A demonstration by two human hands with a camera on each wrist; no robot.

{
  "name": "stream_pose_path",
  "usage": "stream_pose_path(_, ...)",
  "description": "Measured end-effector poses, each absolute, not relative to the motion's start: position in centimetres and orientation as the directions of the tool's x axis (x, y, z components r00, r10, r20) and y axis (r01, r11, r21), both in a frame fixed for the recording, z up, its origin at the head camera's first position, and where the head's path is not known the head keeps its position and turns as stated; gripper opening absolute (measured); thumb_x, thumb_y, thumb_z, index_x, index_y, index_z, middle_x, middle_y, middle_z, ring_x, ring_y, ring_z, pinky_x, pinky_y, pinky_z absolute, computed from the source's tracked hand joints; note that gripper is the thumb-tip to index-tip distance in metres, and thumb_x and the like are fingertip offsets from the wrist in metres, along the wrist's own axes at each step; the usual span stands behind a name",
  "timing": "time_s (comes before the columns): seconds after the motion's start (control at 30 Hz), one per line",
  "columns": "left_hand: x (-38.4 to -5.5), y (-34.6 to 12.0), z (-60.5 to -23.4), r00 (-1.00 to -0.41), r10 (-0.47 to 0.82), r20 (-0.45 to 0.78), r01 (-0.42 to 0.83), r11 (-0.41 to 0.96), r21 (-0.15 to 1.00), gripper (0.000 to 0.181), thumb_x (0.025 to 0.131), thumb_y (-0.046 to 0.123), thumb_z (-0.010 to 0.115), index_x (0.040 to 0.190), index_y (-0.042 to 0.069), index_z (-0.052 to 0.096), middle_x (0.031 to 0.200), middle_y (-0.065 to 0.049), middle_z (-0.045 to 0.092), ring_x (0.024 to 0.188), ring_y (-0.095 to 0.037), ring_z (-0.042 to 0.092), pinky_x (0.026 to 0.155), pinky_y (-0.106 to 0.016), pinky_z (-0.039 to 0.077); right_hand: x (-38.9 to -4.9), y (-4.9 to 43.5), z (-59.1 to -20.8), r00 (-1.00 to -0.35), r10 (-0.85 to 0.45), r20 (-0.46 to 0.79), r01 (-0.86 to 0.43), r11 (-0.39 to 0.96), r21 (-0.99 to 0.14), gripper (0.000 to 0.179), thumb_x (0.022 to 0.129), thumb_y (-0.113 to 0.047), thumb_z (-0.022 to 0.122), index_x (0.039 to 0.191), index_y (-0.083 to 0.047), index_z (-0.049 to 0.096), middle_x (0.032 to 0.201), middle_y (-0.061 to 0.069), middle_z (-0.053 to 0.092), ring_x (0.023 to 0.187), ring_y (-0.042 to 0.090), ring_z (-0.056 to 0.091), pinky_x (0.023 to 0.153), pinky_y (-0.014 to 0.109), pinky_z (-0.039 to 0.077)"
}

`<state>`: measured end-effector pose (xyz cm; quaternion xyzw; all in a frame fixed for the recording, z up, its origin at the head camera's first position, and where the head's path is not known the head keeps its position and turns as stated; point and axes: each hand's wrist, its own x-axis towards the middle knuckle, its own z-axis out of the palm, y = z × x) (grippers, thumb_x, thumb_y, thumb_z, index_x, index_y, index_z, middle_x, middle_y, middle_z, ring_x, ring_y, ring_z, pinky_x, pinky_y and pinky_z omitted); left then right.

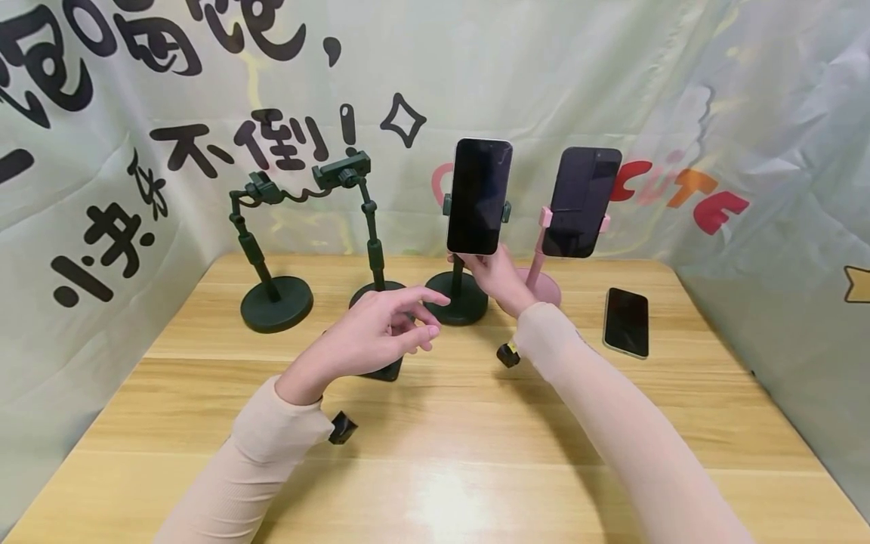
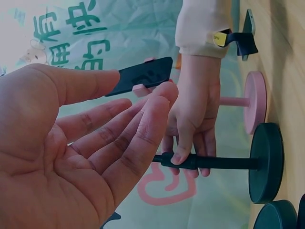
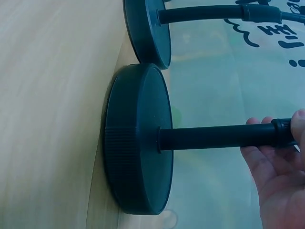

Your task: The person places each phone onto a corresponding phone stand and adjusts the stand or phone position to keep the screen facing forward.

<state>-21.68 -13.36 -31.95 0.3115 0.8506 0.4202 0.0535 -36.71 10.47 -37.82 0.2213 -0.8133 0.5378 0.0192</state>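
My right hand (image 1: pixel 501 279) grips the post of a dark green phone stand (image 1: pixel 459 306), just below the phone it bears. In the right wrist view, fingers and thumb close around the collar on that post (image 3: pixel 209 137), and the round base stands on the table. A smartphone (image 1: pixel 479 196) with a dark screen sits upright in the stand's clamp. My left hand (image 1: pixel 377 329) hovers left of this stand with its fingers spread and loosely bent, holding nothing. Beneath it a black phone (image 1: pixel 389 371) lies partly hidden on the table.
A pink stand (image 1: pixel 546 289) holding another phone (image 1: pixel 582 202) is close behind my right wrist. Two dark green stands (image 1: pixel 275 302) (image 1: pixel 375 253) with vacant clamps stand on the left. At the right a phone (image 1: pixel 627 321) lies flat on the wooden table (image 1: pixel 435 438). A printed cloth hangs behind.
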Motion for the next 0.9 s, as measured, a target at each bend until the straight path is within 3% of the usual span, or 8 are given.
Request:
stream_pose_path(0.37, -21.67, -13.15, -32.00, -0.746, 0.646, 0.162, 0.553, 0.466, 0.690, 0.040, 0.106, 0.018, 0.069, 0.145, 0.015, 0.063, 0.116, -0.002, 0.081, 0.083, -0.005, 0.077, 0.070, -0.029, 0.062, -37.58, 10.39, -38.13, -0.909, -0.335, 0.247, -0.326, 0.205, -0.923, 0.034, 0.113, -0.024, 0.056, 0.135, 0.002, 0.062, 0.138, 0.030, 0.063, 0.133, 0.044, 0.062, 0.125, 0.050, 0.044)
stream_pose_path(0.53, -21.60, -13.16, -32.13, -0.748, 0.649, 0.142, 0.546, 0.479, 0.687, 0.040, 0.106, 0.020, 0.069, 0.145, 0.017, 0.063, 0.116, -0.001, 0.080, 0.089, -0.008, 0.079, 0.073, -0.028, 0.062, -37.62, 10.14, -38.19, -0.909, -0.329, 0.254, -0.337, 0.224, -0.914, 0.033, 0.113, -0.026, 0.056, 0.130, 0.002, 0.064, 0.133, 0.028, 0.066, 0.127, 0.037, 0.064, 0.124, 0.050, 0.044)
stream_pose_path(0.9, -21.53, -13.09, -32.24, -0.728, 0.670, 0.146, 0.573, 0.478, 0.665, 0.040, 0.106, 0.020, 0.068, 0.145, 0.017, 0.064, 0.116, 0.001, 0.080, 0.091, -0.004, 0.078, 0.082, -0.027, 0.063, -37.33, 10.17, -38.40, -0.885, -0.319, 0.339, -0.438, 0.329, -0.836, 0.035, 0.114, -0.024, 0.055, 0.128, 0.005, 0.066, 0.127, 0.028, 0.072, 0.123, 0.037, 0.069, 0.118, 0.051, 0.050)
